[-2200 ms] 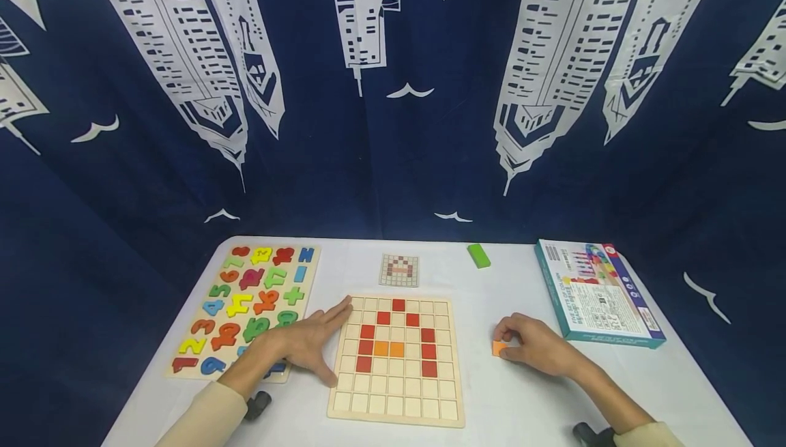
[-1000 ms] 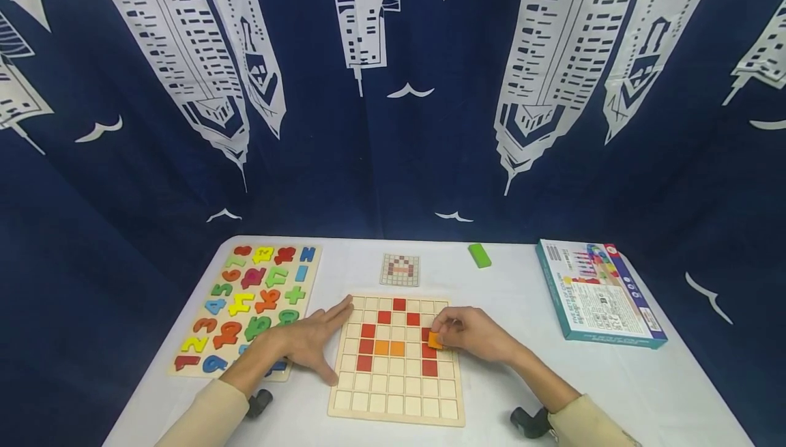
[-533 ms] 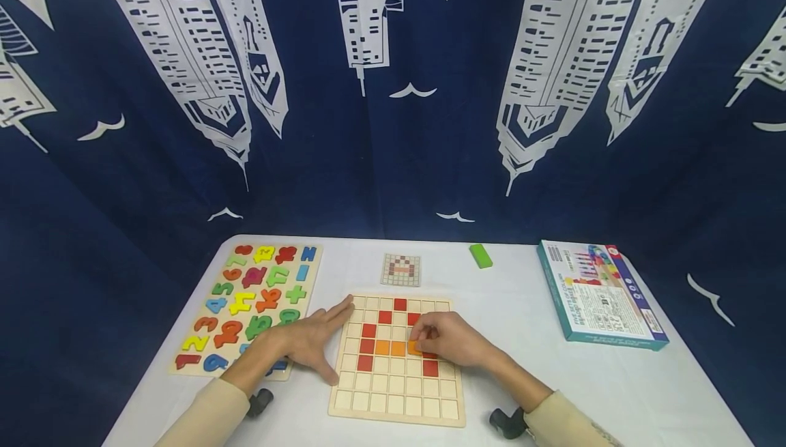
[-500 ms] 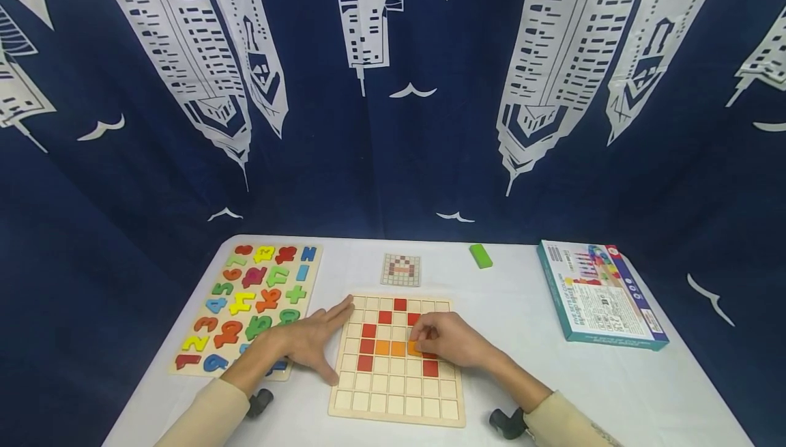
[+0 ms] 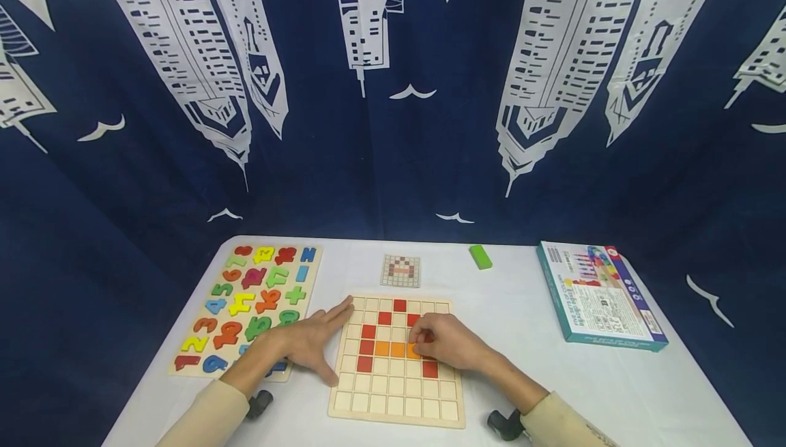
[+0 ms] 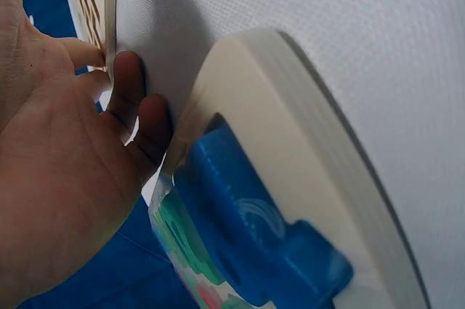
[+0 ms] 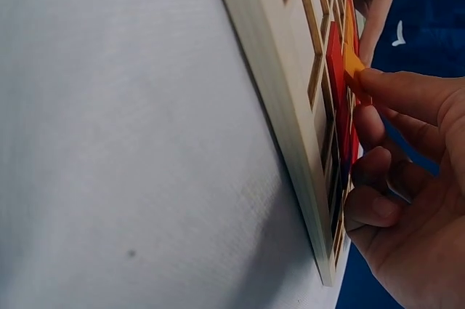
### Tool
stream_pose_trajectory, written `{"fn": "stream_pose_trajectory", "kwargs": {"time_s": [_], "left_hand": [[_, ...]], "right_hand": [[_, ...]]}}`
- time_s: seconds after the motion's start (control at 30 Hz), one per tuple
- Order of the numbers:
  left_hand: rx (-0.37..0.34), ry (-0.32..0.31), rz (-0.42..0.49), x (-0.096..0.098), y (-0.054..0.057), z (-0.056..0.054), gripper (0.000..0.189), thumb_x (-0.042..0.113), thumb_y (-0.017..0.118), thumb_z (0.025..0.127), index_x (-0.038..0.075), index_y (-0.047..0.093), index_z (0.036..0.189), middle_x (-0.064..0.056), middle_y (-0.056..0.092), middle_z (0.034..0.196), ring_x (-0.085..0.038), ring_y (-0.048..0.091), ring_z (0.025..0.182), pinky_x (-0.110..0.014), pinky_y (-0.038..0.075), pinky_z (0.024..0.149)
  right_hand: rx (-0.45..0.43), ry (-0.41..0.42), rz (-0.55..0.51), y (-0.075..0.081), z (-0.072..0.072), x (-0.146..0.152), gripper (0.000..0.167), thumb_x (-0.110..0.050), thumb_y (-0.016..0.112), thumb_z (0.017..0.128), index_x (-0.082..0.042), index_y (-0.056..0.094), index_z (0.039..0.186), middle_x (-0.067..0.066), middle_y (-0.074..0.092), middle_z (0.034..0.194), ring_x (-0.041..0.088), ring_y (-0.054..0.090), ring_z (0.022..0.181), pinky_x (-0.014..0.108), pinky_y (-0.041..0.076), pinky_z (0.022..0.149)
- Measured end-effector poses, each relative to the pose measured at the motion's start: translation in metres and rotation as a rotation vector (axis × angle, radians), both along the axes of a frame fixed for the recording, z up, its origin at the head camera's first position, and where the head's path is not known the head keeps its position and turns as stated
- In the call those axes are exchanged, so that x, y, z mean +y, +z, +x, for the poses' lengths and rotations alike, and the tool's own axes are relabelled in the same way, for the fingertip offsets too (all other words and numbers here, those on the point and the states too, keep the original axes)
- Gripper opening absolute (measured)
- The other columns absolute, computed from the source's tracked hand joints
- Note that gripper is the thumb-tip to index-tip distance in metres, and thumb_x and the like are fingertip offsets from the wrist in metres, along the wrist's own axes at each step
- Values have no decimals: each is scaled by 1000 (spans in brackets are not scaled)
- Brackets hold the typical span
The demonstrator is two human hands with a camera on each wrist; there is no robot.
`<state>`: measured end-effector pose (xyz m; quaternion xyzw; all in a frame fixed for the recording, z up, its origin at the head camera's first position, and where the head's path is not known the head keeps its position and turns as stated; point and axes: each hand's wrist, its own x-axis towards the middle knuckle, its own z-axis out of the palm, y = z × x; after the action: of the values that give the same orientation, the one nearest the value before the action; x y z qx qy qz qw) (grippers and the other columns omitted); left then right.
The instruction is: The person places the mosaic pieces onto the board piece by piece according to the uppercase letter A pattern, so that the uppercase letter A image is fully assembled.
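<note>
A wooden grid board (image 5: pixel 396 407) lies mid-table, with several red square tiles (image 5: pixel 365 364) set in its cells as an arch. Two orange tiles (image 5: pixel 389 349) sit side by side in one row inside that arch. To their right, my right hand (image 5: pixel 451 341) pinches another orange tile (image 7: pixel 354 66) between thumb and fingers; it looks slightly tilted in the right wrist view, and the fingers partly cover it. With fingers spread, my left hand (image 5: pixel 310 344) rests against the board's left edge, its thumb and fingertips touching the frame.
A number puzzle board (image 5: pixel 245 297) with colourful digits lies at the left, under my left forearm. A small pattern card (image 5: pixel 400 270) lies behind the grid board. Farther right are a green block (image 5: pixel 480 256) and a teal-edged box (image 5: pixel 602 297).
My right hand has carried the orange tile leftward from the table onto the board, beside the two orange tiles. In the last half second it barely moves. My left hand stays put.
</note>
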<state>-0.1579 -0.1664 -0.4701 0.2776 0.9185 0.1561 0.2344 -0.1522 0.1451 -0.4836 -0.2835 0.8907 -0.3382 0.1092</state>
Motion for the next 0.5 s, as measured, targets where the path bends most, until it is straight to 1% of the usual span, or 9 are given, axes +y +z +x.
{"fn": "stream_pose_trajectory", "kwargs": {"time_s": [0.3, 0.5], "left_hand": [[-1, 6, -6, -1, -1, -1, 130, 68, 76, 49, 22, 8, 150, 9, -9, 154, -40, 18, 135, -58, 30, 99], [1, 7, -3, -1, -1, 0, 130, 68, 76, 49, 22, 9, 150, 9, -8, 154, -40, 18, 135, -57, 30, 99]], "right_hand": [[42, 2, 25, 0, 0, -3, 8, -16, 71, 80, -21, 67, 85, -12, 55, 73, 6, 50, 67, 22, 44, 60], [46, -1, 43, -2, -1, -4, 7, -16, 70, 81, -21, 67, 85, -13, 54, 73, 6, 49, 67, 21, 44, 59]]}}
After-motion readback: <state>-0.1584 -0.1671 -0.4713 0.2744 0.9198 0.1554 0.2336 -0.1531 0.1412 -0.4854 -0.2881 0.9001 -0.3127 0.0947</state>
